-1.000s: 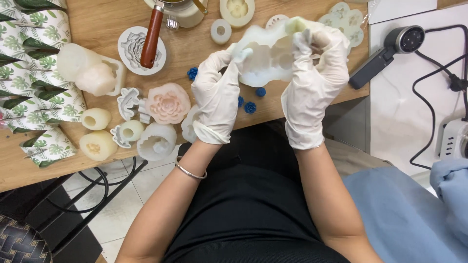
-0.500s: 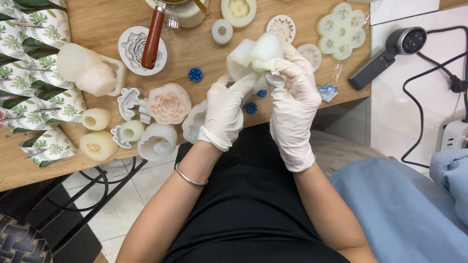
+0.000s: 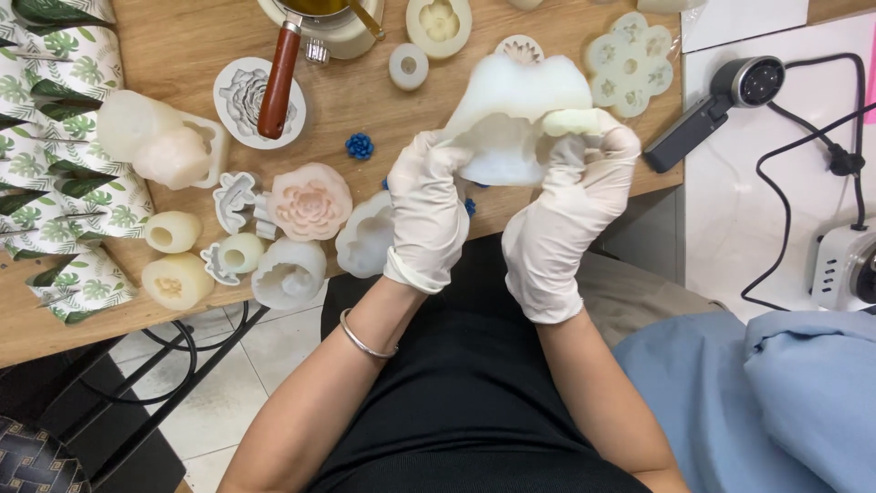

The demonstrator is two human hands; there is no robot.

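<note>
Above the near edge of the wooden table (image 3: pixel 182 301), both gloved hands hold a large translucent white silicone mould (image 3: pixel 516 114) in the air, clear of the tabletop. The left hand (image 3: pixel 427 215) is curled round the mould's lower left flank, its fingers pinching the soft wall; the right hand (image 3: pixel 568 205) is closed on the right side, thumb and fingertips gripping the rim. To work the mould well, a judgement from this view: spread the pull evenly between the two grips and peel the wall back gradually, so the soft material flexes without tearing (whether a casting sits inside cannot be told). The mould's long axis runs roughly left to right, slightly tilted, its lobed upper edge pointing away from the person. A pink flower casting (image 3: pixel 308 201) and small blue flowers (image 3: pixel 359 145) lie on the table nearby.
</note>
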